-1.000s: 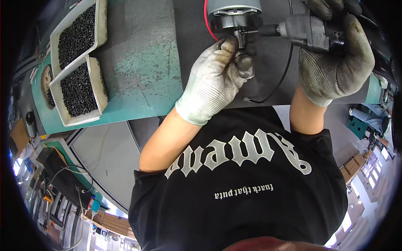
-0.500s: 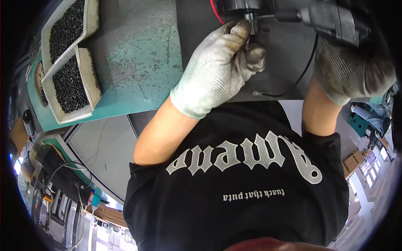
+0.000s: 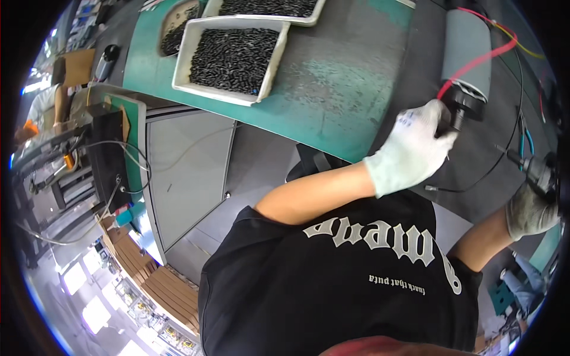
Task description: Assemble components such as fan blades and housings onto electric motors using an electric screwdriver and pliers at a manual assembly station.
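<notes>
A grey cylindrical motor (image 3: 467, 50) with a black end and a short metal shaft (image 3: 458, 120) lies on the dark mat. My left hand (image 3: 415, 145), in a white knit glove, is closed around the black end beside the shaft; its fingertips are partly hidden. A red wire (image 3: 482, 59) runs from there over the motor. Further right, my gloved right hand (image 3: 530, 212) grips a dark power screwdriver (image 3: 539, 173), whose thin bit points left, apart from the shaft. The picture's dark rim cuts off part of that tool.
White trays (image 3: 276, 66) of small black screws (image 3: 231, 59) stand at the far left of the green worktop (image 3: 332, 101). Blue-handled pliers (image 3: 528, 140) lie near the screwdriver. A black cable (image 3: 475, 185) with a plug crosses the mat. Another person (image 3: 525, 276) shows at lower right.
The view has swung, bringing more of the motor into sight. My right hand has drawn the screwdriver away from the shaft to the right. My left hand stays by the shaft.
</notes>
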{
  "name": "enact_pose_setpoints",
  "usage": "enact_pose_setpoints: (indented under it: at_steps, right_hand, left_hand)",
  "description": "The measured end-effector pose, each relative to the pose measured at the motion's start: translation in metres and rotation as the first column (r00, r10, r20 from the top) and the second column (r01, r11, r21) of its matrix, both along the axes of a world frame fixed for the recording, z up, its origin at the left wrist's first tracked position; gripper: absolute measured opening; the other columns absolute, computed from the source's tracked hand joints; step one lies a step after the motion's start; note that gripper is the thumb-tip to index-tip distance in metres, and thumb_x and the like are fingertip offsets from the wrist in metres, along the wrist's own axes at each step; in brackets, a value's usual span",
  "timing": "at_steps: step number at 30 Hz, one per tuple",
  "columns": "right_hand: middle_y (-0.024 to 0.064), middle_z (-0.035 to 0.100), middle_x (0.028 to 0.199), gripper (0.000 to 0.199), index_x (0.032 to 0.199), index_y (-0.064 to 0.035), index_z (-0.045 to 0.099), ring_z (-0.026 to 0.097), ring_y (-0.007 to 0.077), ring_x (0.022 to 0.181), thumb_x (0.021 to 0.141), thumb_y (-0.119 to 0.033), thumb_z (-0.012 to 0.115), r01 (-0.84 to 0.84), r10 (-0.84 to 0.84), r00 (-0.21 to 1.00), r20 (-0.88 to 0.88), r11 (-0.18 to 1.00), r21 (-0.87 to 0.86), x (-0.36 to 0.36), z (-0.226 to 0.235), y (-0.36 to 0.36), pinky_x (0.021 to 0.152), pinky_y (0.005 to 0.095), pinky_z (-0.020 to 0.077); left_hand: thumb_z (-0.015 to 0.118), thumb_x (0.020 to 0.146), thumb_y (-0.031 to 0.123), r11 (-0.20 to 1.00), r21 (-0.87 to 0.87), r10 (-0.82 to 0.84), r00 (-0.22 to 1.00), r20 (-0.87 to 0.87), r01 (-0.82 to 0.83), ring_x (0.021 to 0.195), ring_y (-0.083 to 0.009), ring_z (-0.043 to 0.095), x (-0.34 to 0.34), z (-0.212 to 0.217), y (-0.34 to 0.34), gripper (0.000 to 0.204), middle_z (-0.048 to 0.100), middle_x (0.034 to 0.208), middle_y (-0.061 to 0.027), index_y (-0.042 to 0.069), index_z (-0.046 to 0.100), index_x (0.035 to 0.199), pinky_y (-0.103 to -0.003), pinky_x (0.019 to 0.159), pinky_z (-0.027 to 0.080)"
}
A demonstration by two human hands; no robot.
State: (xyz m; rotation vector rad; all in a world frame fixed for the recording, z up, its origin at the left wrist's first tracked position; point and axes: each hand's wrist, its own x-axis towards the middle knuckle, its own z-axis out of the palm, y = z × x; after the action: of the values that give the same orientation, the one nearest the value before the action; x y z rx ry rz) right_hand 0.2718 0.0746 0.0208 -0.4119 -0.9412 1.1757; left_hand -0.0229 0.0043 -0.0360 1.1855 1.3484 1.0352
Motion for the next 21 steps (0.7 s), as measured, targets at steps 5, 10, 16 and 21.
enact_pose_setpoints:
  at_steps: [5, 10, 16, 21]
  right_hand:
    - [0.0294, 0.059, 0.12, 0.027, 0.108, 0.0149, 0.06, 0.06, 0.0404, 0.11, 0.094, -0.007, 0.05, 0.345, -0.325, 0.933, 0.158, 0.93, -0.126, 0.047, -0.032, -0.037, 0.096, 0.0524, 0.0513]
    - [0.0297, 0.06, 0.118, 0.026, 0.108, 0.0166, 0.059, 0.064, 0.0368, 0.102, 0.096, -0.003, 0.048, 0.617, -0.567, 0.751, 0.339, 0.786, -0.053, 0.018, -0.034, -0.032, 0.094, 0.0464, 0.0537]
    - [0.0289, 0.061, 0.115, 0.03, 0.114, 0.016, 0.057, 0.065, 0.0338, 0.096, 0.095, -0.007, 0.052, 0.516, -0.46, 0.826, 0.327, 0.85, -0.107, 0.034, -0.044, -0.032, 0.087, 0.0428, 0.0556]
    - [0.028, 0.061, 0.113, 0.03, 0.113, 0.0158, 0.056, 0.065, 0.0334, 0.095, 0.093, -0.007, 0.055, 0.523, -0.47, 0.821, 0.325, 0.847, -0.098, -0.003, -0.042, -0.027, 0.084, 0.0415, 0.0558]
  left_hand:
    - [0.063, 0.086, 0.018, 0.822, 0.482, 0.569, 0.425, -0.704, -0.302, 0.079, -0.0342, 0.065, -0.142, 0.048, 0.007, 0.018, 0.067, 0.086, -0.0173, 0.0, 0.066, 0.09, -0.04, 0.074, 0.053]
    - [0.067, 0.084, 0.022, 0.888, 0.417, 0.432, 0.042, -0.901, -0.192, 0.086, -0.0355, 0.068, -0.289, 0.017, 0.03, 0.025, 0.069, 0.086, -0.0188, 0.0, 0.069, 0.096, -0.042, 0.081, 0.053]
    - [0.066, 0.083, 0.022, 0.945, 0.236, 0.248, 0.025, -0.969, -0.225, 0.088, -0.0371, 0.068, -0.281, 0.013, 0.043, 0.029, 0.069, 0.092, -0.0224, -0.001, 0.07, 0.1, -0.041, 0.083, 0.053]
    - [0.066, 0.083, 0.021, 0.957, 0.237, 0.256, 0.105, -0.961, -0.165, 0.09, -0.0369, 0.067, -0.293, 0.013, 0.043, 0.027, 0.068, 0.093, -0.0243, -0.002, 0.07, 0.097, -0.042, 0.083, 0.053]
